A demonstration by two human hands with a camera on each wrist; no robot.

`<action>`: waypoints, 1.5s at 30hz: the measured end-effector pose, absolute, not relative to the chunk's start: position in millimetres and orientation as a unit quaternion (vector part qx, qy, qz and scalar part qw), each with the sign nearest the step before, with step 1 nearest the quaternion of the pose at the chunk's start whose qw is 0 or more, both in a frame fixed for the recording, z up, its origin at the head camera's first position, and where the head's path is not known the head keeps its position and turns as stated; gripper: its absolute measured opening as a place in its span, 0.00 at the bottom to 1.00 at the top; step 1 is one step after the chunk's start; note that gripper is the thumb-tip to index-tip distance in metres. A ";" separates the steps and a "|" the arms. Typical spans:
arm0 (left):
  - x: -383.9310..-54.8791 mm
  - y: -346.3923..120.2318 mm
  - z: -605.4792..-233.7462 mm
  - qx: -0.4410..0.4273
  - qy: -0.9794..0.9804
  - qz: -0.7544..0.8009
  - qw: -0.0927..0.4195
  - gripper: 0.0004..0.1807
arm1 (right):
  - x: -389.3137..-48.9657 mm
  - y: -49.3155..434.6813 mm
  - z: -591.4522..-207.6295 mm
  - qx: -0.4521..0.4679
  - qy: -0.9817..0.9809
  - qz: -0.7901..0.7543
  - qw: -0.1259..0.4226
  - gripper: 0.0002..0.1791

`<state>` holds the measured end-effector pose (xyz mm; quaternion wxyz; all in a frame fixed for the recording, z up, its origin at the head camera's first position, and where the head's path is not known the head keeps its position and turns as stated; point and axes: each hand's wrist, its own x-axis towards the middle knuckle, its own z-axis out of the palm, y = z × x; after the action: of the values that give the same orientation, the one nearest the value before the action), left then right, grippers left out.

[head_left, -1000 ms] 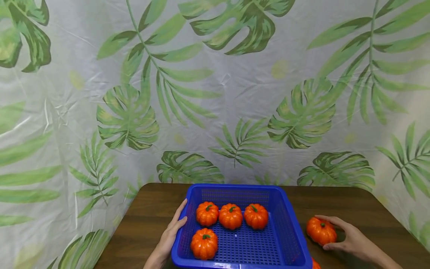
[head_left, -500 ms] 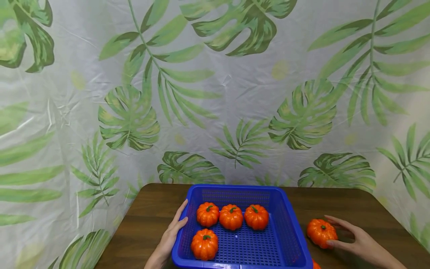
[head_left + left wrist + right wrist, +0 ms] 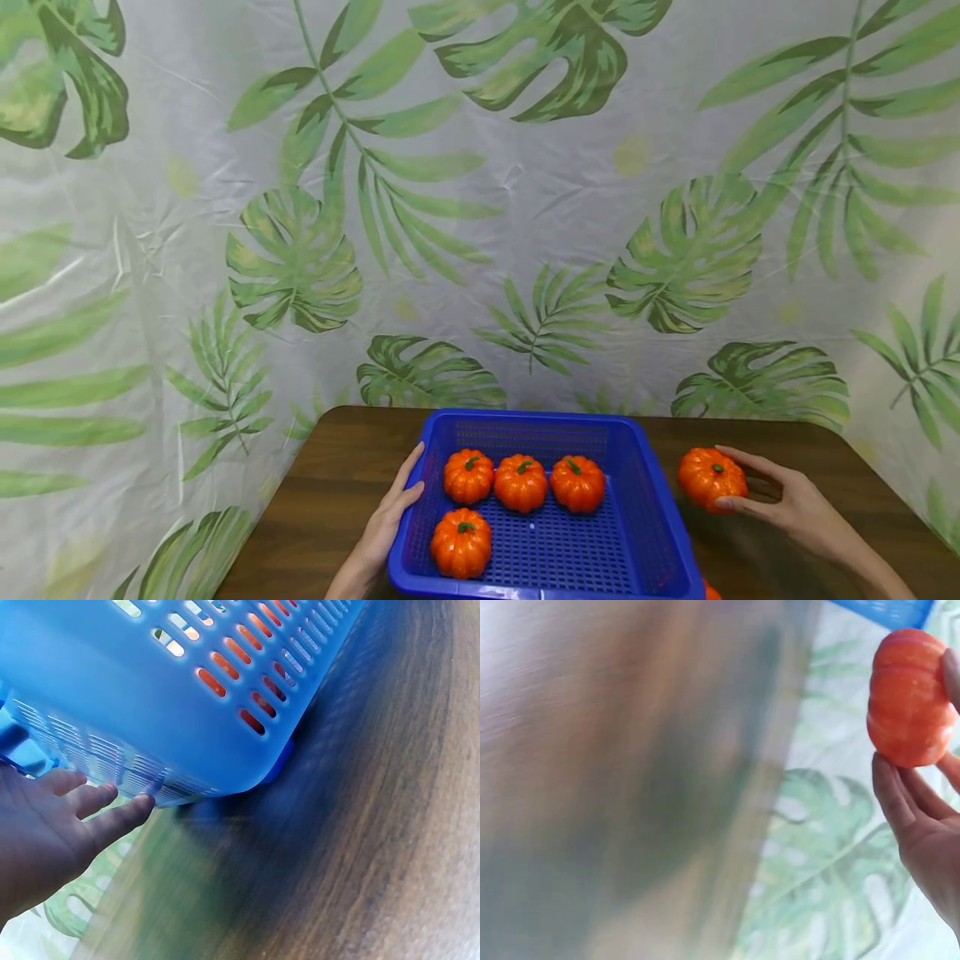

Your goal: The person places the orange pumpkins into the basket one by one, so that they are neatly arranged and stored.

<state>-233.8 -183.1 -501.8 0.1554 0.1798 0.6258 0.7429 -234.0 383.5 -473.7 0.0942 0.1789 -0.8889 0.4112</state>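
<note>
My right hand (image 3: pixel 802 504) holds a small orange pumpkin (image 3: pixel 711 480) between thumb and fingers, to the right of the blue basket (image 3: pixel 663 500). In the right wrist view this pumpkin (image 3: pixel 909 697) shows side-on, raised above the table. My left hand (image 3: pixel 382 521) rests against the basket's left side; the left wrist view shows its fingers (image 3: pixel 120 821) stretched out along the perforated wall. Inside the basket are several like pumpkins with green stems: a row along the back, ending with one pumpkin (image 3: pixel 577 484), and another pumpkin (image 3: pixel 461 543) at front left.
One more orange pumpkin (image 3: pixel 712 592) peeks out beside the basket's front right corner, mostly hidden. The dark wooden table (image 3: pixel 330 467) reaches back to a hanging leaf-printed sheet (image 3: pixel 555 208).
My right hand has closed its grip on the pumpkin and raised it from the table, moving it slightly away from me. My left hand has stayed at the basket.
</note>
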 end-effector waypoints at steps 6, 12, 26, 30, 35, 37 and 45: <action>-233.3 -182.0 -501.7 0.181 0.628 0.742 0.152 0.33 | -234.9 361.5 -443.3 0.188 -0.875 0.437 0.091 0.37; -233.3 -181.7 -501.8 0.178 0.630 0.741 0.148 0.33 | -243.6 334.4 -421.3 0.220 -0.864 0.449 0.056 0.36; -234.1 -182.0 -503.0 0.181 0.633 0.739 0.141 0.33 | -263.6 264.8 -388.5 0.272 -0.856 0.432 -0.073 0.39; -233.7 -181.7 -502.4 0.182 0.635 0.738 0.138 0.33 | -267.5 246.5 -389.4 0.296 -0.852 0.422 -0.094 0.40; -233.3 -181.7 -501.6 0.182 0.638 0.737 0.133 0.33 | -271.5 225.9 -394.4 0.324 -0.838 0.421 -0.126 0.40; -233.4 -181.6 -501.5 0.182 0.638 0.737 0.131 0.33 | -272.8 219.3 -396.7 0.337 -0.835 0.416 -0.129 0.40; -234.2 -181.4 -502.8 0.182 0.635 0.739 0.131 0.33 | -275.0 196.2 -405.2 0.353 -0.821 0.418 -0.164 0.39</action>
<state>-234.2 -181.4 -502.8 0.1313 0.1821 0.6347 0.7394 -275.0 196.2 -405.2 -0.1640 0.3528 -0.8211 0.4177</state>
